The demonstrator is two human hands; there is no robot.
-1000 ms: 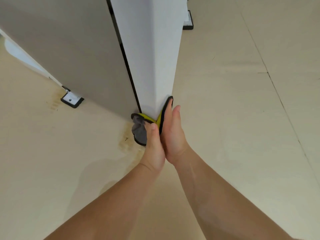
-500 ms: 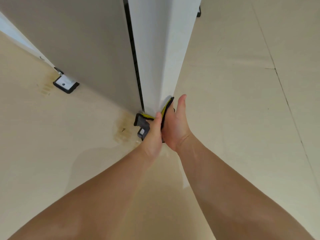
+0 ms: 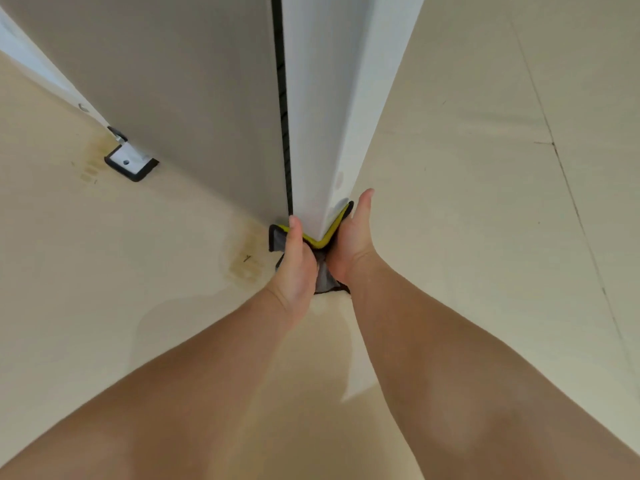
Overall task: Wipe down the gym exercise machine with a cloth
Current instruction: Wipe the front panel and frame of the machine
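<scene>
Left hand [image 3: 294, 268] grips cloth [image 3: 323, 238], thumb laid up the white post [image 3: 325, 116]. Right hand [image 3: 350, 242] presses it flat, fingers straight. Cloth wraps post's corner at floor level, as 0.5 s ago; grey fold now hangs between wrists. Beige floor [image 3: 485, 237], stained patch [image 3: 244, 263], grey panel [image 3: 173, 98]. One cloth, one bracket foot [image 3: 131, 164], two hands.

beige floor [image 3: 485, 271] with yellowish stains [image 3: 244, 263], thin seams [image 3: 571, 202]
</scene>
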